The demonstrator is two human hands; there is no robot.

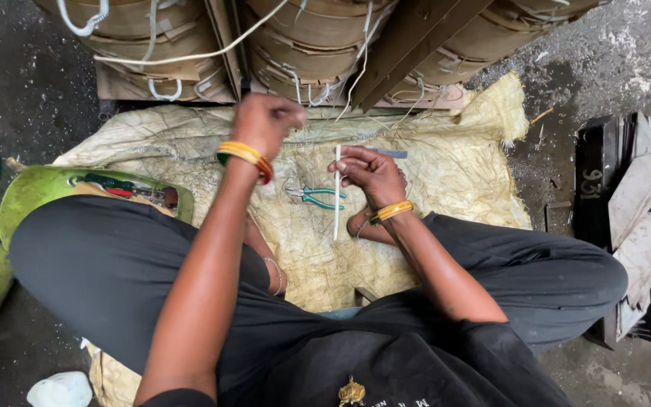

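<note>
While right hand [371,173] pinches white strip [337,192], pliers [316,197] nearby

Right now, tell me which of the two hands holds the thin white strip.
The right hand pinches the white strip, which hangs upright over the yellowish sack mat. The left hand is raised, closed in a fist, blurred, away from the strip.

a rough floor-level workshop: bare, grimy concrete floor [24,90], a worn sacking mat [431,173] spread as the work surface, stacked bundles of bent wooden strips [318,38] tied with cord, pliers [318,197] on the mat, scrap boards [642,218] piled at its right edge.
</note>
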